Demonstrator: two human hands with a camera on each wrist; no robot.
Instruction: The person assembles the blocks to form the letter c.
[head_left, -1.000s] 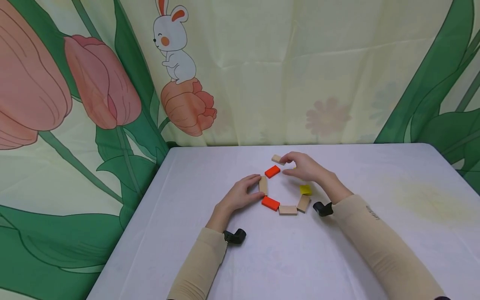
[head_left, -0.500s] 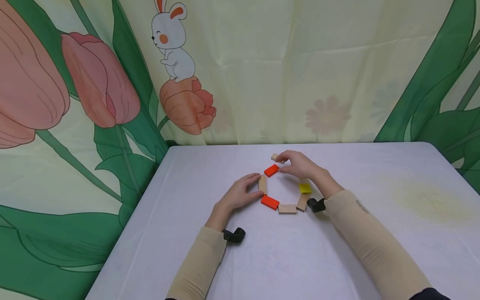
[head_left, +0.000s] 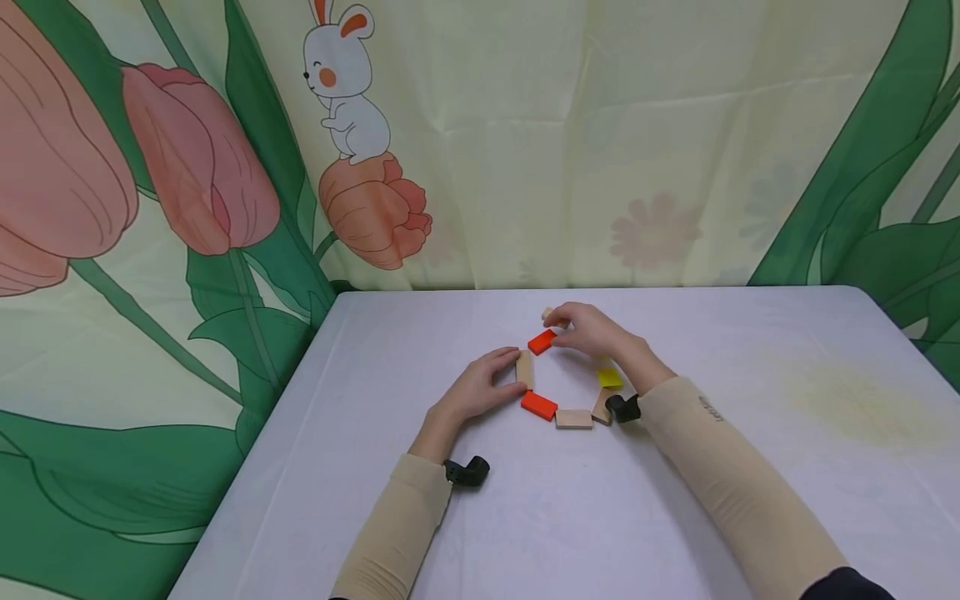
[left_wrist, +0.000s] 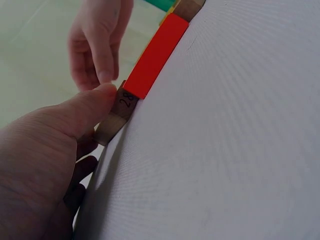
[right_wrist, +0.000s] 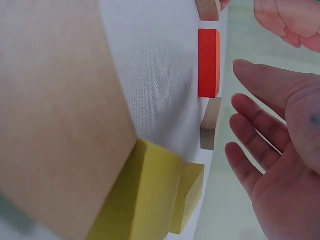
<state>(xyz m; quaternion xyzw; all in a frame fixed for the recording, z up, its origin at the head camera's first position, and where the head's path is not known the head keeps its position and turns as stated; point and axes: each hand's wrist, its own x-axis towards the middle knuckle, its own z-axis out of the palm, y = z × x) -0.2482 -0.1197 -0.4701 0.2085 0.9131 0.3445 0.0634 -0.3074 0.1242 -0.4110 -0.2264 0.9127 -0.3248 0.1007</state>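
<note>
My left hand [head_left: 477, 387] grips a plain wooden block [head_left: 523, 370] on the left side of a ring of small blocks, thumb at its near end and fingers at its far end. In the left wrist view, the thumb lies at the block marked 28 [left_wrist: 127, 98]. My right hand [head_left: 594, 330] hovers over the far side of the ring, thumb close to a red block [head_left: 541, 342], with a wooden block [head_left: 547, 313] partly hidden behind its fingers. In the right wrist view, nothing sits between the parted fingers.
A second red block [head_left: 539, 406], a wooden block [head_left: 573, 419] and a tilted wooden block [head_left: 601, 406] form the near side. Yellow blocks [head_left: 609, 378] stand at the right, below the right forearm. A printed curtain [head_left: 510, 167] hangs behind the white-covered table [head_left: 300, 400].
My right hand has moved left, its fingers coming closer to the far red block and covering more of the far wooden block. My left hand stays on its block.
</note>
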